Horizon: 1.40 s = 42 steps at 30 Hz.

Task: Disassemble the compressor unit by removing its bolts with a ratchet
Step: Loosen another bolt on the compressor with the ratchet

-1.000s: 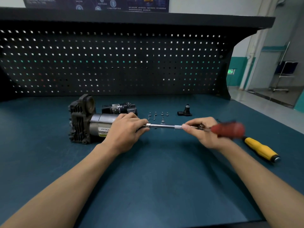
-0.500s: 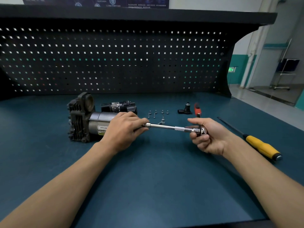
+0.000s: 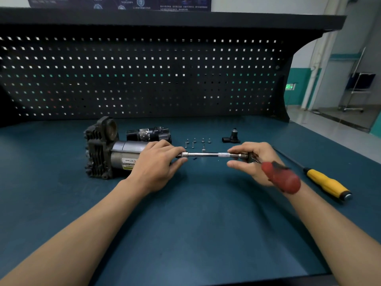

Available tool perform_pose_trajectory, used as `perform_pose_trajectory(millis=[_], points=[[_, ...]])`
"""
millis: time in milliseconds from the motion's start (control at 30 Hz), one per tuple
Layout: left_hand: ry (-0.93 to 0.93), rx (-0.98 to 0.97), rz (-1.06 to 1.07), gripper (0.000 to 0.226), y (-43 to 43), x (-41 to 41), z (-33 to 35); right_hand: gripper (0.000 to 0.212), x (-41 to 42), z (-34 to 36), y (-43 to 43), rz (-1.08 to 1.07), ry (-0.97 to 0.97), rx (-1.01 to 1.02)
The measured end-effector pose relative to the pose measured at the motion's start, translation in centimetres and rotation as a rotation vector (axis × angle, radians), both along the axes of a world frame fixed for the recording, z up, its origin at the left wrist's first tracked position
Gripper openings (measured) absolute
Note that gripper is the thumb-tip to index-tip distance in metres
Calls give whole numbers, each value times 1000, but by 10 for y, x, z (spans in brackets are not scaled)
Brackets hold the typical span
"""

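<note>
Ratchet (image 3: 281, 177) swung nearer, blurred; tip hidden

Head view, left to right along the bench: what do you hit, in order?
Black finned compressor unit with silver motor can → left hand → cluster of small loose silver bolts → right hand → red ratchet handle → yellow-handled screwdriver.

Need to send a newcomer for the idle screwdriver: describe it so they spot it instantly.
On the blue bench top under the black pegboard, look right of the person's right hand. The screwdriver lies flat there, untouched. Its yellow handle sets it apart from the red-handled ratchet that hand holds.
</note>
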<state>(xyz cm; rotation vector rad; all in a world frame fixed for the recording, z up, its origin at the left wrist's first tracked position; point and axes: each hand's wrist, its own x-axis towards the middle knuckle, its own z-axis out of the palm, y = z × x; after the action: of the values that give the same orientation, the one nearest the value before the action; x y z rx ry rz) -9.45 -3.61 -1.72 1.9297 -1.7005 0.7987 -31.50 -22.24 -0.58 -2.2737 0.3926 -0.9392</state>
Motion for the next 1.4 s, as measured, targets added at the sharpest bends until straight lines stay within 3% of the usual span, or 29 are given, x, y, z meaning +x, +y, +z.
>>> perform_pose_trajectory(millis=[100, 167, 267, 367, 467, 533, 600, 700, 800, 867, 1000, 1133, 1167, 1267, 1400], points=[[-6, 5, -7, 20, -1, 1, 1, 9, -1, -3, -3, -6, 81, 167], [-21, 5, -13, 18, 0, 3, 1, 30, 2, -4, 0, -17, 87, 321], [-43, 6, -33, 18, 1, 4, 1, 59, 5, -1, 1, -67, 130, 778], [-65, 10, -36, 24, 2, 3, 1, 54, 5, 1, -5, -8, 219, 1171], [-65, 3, -31, 26, 2, 4, 2, 50, 4, 3, -7, 90, 236, 1377], [-68, 0, -34, 26, 2, 4, 1, 43, 3, 4, -5, 105, 243, 1361], [-63, -4, -34, 25, 2, 5, 0, 40, 3, 3, -3, 92, 230, 1219], [-35, -15, -20, 19, 1, 5, -1, 52, 3, 0, 2, -2, 171, 825], [-9, -13, -4, 20, -1, 4, -1, 26, 1, -2, 0, -28, 85, 333], [0, -20, -15, 21, -1, 2, -2, 11, 0, -3, -2, 5, 22, 148], [19, -9, 11, 30, -2, 0, -2, 24, 4, -3, 0, 12, -97, -80], [3, 4, 15, 29, -3, 1, 0, 14, 1, -2, -1, -5, 5, 95], [-2, 0, 13, 26, -3, 1, 0, 21, 2, -3, -1, -19, 24, 164], [-27, -8, 8, 19, -2, 2, 1, 60, 6, 1, 2, -66, 41, 616], [-38, -4, -4, 27, 1, 0, 2, 63, 2, 4, -9, 87, 128, 1162]])
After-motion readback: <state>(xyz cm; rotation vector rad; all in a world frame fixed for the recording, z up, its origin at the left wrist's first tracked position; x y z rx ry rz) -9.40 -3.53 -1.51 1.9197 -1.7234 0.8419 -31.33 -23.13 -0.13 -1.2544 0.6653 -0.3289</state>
